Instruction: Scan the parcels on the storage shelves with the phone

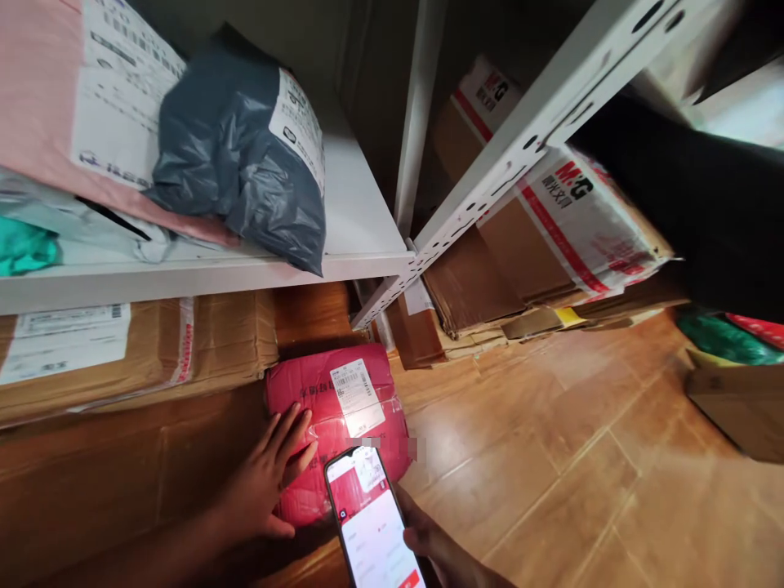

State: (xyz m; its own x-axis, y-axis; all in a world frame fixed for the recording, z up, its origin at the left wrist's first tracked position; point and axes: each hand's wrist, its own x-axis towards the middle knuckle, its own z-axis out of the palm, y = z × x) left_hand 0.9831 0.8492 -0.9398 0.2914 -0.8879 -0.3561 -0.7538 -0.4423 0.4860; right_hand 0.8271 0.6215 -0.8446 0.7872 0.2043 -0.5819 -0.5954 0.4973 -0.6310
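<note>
A red plastic-wrapped parcel [306, 490] with a white shipping label [360, 396] lies near floor level below the shelf. My left hand [269, 474] rests on its left side, fingers spread. In my right hand [422, 531] is a smartphone [380, 531], held above the parcel's lower right part. Its lit screen has a camera picture of the red parcel and label at the top and a white panel below.
A white shelf [361, 204] holds a dark grey parcel [245, 147] and a pink parcel [37, 98]. Beneath it sits a long cardboard box [233, 335]. Past the perforated post [478, 180] are more boxes [539, 237]. A person's dark-clothed leg [704, 204] is at right.
</note>
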